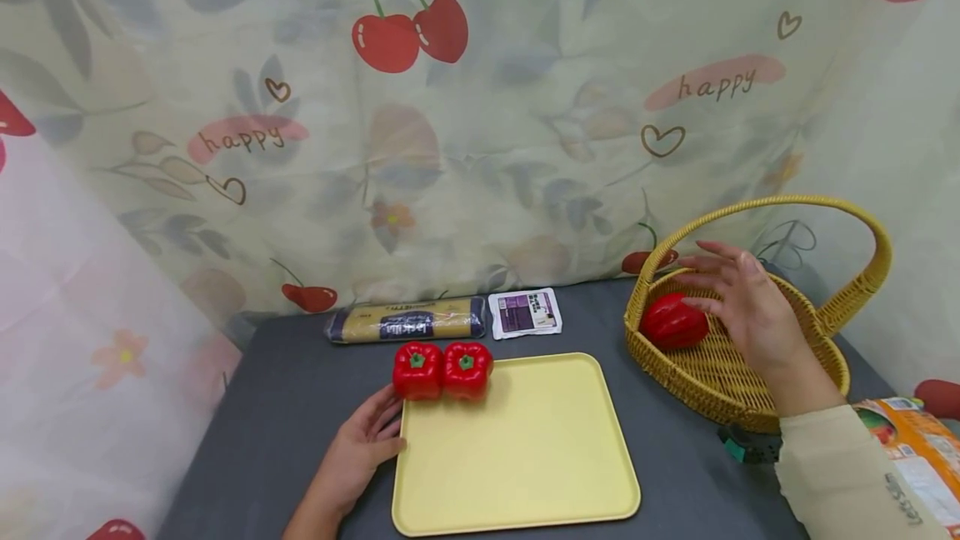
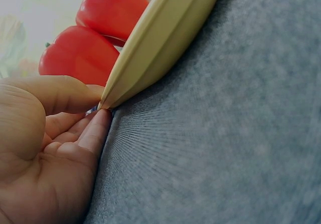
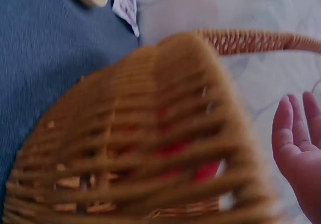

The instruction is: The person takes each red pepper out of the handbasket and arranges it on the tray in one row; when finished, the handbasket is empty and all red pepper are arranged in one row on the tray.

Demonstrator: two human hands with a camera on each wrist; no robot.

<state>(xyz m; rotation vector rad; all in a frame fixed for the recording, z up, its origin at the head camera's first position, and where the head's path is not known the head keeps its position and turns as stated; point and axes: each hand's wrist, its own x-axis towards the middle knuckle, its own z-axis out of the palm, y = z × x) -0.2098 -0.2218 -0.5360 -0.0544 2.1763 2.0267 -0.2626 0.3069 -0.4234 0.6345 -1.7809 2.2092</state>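
"first, state each hand's condition."

"the right hand is over the basket, fingers extended, holding nothing visible. the left hand pinches the left edge of the tray, beside two red peppers."

"now locate the red item."

"inside the basket, left of and below the right hand; its long axis appears roughly crosswise. the right hand is nearer."

"which view adds detail?"

"the left wrist view confirms the pinch. the head view shows the red item; the right wrist view gives only red patches through the weave."
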